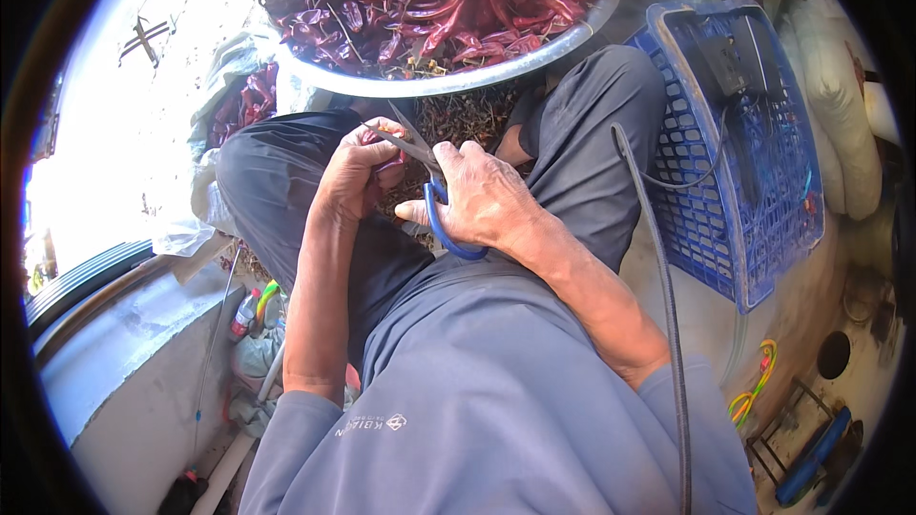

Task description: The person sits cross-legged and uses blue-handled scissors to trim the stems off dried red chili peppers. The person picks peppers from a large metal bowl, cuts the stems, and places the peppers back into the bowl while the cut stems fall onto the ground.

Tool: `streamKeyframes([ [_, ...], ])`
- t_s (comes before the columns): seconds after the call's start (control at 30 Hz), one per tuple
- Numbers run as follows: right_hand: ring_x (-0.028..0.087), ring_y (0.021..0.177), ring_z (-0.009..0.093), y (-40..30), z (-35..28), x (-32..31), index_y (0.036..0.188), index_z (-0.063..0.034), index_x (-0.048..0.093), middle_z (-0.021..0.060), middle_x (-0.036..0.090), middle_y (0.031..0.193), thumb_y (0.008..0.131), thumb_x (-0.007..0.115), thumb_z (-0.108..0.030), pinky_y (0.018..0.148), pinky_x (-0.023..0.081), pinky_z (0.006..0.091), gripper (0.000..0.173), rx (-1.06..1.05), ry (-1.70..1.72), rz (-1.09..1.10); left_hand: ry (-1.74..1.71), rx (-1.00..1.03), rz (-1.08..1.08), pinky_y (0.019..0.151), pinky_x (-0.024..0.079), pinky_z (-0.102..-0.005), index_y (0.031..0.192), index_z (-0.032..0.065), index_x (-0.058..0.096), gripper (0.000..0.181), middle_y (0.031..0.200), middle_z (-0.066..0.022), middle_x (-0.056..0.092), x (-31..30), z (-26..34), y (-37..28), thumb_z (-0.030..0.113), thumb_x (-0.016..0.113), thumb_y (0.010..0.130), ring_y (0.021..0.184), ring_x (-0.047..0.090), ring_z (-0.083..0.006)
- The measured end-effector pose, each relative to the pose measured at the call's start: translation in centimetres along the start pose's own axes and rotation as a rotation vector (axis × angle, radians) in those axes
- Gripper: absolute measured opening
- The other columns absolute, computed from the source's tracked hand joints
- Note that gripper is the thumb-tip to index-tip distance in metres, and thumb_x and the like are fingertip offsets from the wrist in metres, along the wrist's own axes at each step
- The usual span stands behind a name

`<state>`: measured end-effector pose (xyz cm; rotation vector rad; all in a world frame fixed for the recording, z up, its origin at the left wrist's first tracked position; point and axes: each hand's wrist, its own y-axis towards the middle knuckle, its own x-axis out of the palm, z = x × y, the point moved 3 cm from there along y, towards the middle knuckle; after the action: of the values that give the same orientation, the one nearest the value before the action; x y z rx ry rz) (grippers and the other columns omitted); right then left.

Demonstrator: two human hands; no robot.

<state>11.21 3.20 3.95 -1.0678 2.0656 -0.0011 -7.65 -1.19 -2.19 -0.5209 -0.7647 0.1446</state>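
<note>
My right hand [481,193] grips a pair of scissors [438,211] by their blue handles, thumb and fingers spread around the loops. The scissor blades [411,139] stand apart and point up and left, close to my left hand [358,164]. Pinched in the left fingers is a dried red chili pepper [390,156], partly hidden by the fingers and blades. Just beyond both hands, a wide metal basin [372,88] holds a heap of dried red chili peppers [444,7]. Below its rim, between my legs, lies a pile of cut stems and scraps [458,118].
A blue plastic crate [776,222] stands on its side at the right, with a black device [723,64] and cable on it. White sacks [837,100] lie behind it. To the left are a bag of chili peppers [247,104], a low wall [143,365] and a plastic bottle [245,315].
</note>
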Motion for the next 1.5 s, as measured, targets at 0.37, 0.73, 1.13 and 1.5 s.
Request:
streamKeyframes([
  [0.37,0.070,0.081,0.047,-0.8,1.0,2.7,0.102,0.0022,0.060,0.0290,0.068,0.081,0.087,0.070,-0.053,0.076,0.057,0.0518,0.059,-0.019,0.021,0.058,-0.098,-0.097,0.011,0.043,0.027,-0.0226,0.101,0.0023,0.057,0.008,0.070,-0.0011,0.050,-0.9,-2.6,-1.0,0.006,0.061,0.096,0.051,0.036,-0.0060],
  [0.73,0.068,0.071,0.045,2.6,-0.7,-0.5,0.093,0.0004,0.058,0.0247,0.065,0.069,0.083,0.078,-0.047,0.064,0.054,0.0517,0.052,-0.210,0.052,0.247,0.112,0.258,0.305,0.045,0.033,-0.0218,0.096,0.0031,0.060,0.006,0.073,-0.0021,0.055,-0.5,4.0,-2.3,0.009,0.063,0.096,0.053,0.044,-0.0078],
  [1.13,0.072,0.081,0.032,19.4,0.3,-13.4,0.105,-0.0094,0.060,0.0129,0.070,0.084,0.083,0.078,-0.046,0.071,0.057,0.0472,0.046,-0.013,-0.552,0.454,1.777,0.424,1.287,0.090,0.053,-0.0434,0.129,-0.0014,0.059,0.069,0.112,-0.0240,0.069,-15.2,24.4,-1.7,0.053,0.068,0.088,0.099,0.070,-0.0317],
  [1.5,0.071,0.088,0.028,22.5,3.0,-15.6,0.106,-0.0075,0.069,0.0121,0.070,0.092,0.089,0.070,-0.018,0.071,0.058,0.0400,0.020,-0.223,-0.746,0.699,1.674,0.119,0.899,0.081,0.055,-0.0429,0.095,-0.0023,0.074,0.053,0.086,-0.0212,0.073,-12.0,19.3,14.3,0.050,0.068,0.088,0.083,0.072,-0.0334],
])
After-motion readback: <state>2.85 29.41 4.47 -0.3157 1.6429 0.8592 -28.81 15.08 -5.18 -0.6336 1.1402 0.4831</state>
